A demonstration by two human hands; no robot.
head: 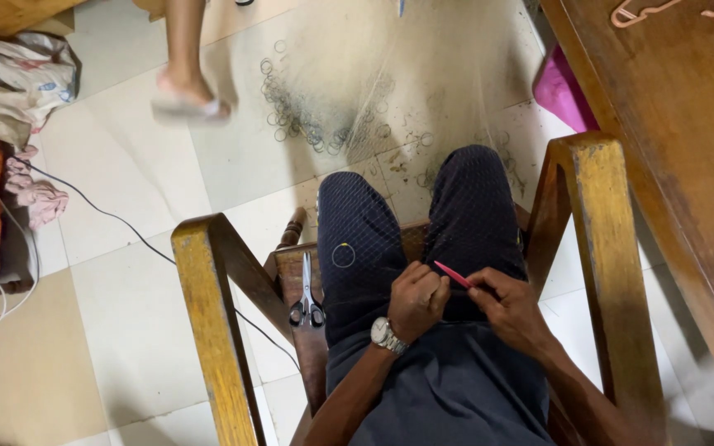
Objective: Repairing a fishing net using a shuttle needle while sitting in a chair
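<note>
A person sits in a wooden chair [208,281] with a fine net [357,91] draped over both knees and spreading onto the tiled floor [126,272]. Above the chair seat, the left hand [417,299] pinches the mesh while the right hand [510,307] holds a pink needle [453,275]. Scissors [307,297] lie on the chair seat beside the left thigh. Beyond the chair, another person's sandalled foot [190,99] stands by the net.

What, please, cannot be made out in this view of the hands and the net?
- Left hand: fingertips curled under, grip hidden.
- Pink tool: rear end covered by right hand.
- Net: mesh too fine; top cut off.
- Passer-by's foot: blurred.
</note>
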